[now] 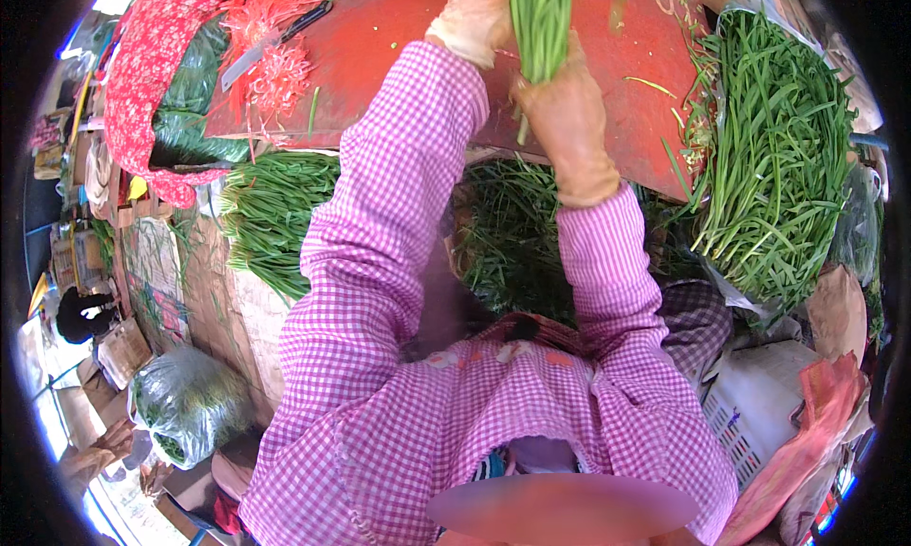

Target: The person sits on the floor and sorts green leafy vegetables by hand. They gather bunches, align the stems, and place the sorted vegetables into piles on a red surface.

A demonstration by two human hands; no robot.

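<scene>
A bundle of green leafy stalks (542,26) stands over the red board (427,83), its cut ends toward me. My right hand (566,112), in a tan rubber glove, is closed around the lower end of the bundle. My left hand (475,16), gloved too, is beside the bundle's upper part; its fingers are cut off by the picture's top edge or hidden, so its grip cannot be told. A knife with a black handle (274,44) lies at the board's left on shredded pink plastic ties (279,76).
Loose green stalks (776,162) fill an opened bag at the right. Stacked bundles (285,211) lie left of my left arm. Dark greens (512,240) lie below the board's near edge. A filled plastic bag (188,404) stands lower left, a white crate (754,404) lower right.
</scene>
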